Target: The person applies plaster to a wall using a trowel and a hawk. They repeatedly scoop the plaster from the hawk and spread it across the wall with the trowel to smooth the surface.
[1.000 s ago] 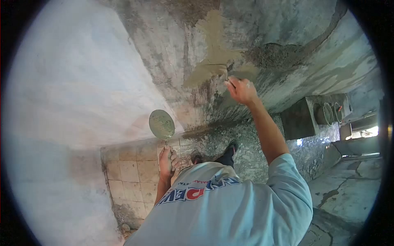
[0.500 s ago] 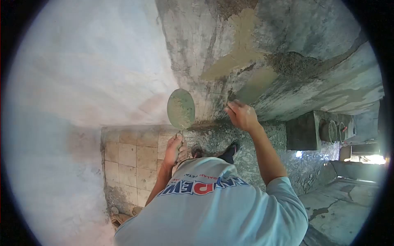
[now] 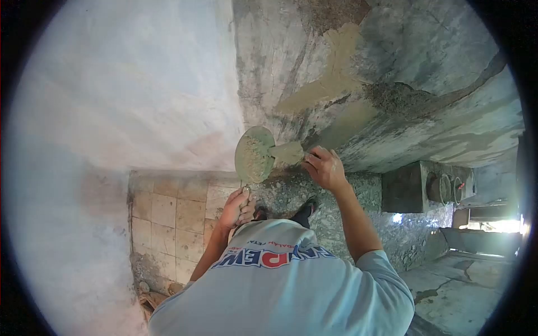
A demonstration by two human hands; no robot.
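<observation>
Two tools: held near the stained wall (image 3: 274,61).
Left hand (image 3: 236,208): closed below the round board (image 3: 254,157), pinching its handle; paste on the board's face.
Right hand (image 3: 326,169): pinching the trowel (image 3: 288,152), blade at the board's edge.
Square tiles (image 3: 162,210): below the pale wall (image 3: 140,84).

Appears to be a building interior under masonry repair, exact room type not determinable. Shows a stained grey wall (image 3: 274,67) with smeared plaster patches (image 3: 339,61) and a coarse exposed strip (image 3: 398,98), meeting a pale wall (image 3: 140,84). Includes dirty square floor tiles (image 3: 162,210) beside rough, grit-strewn ground (image 3: 414,235), plus a boxy masonry block (image 3: 403,187).
</observation>
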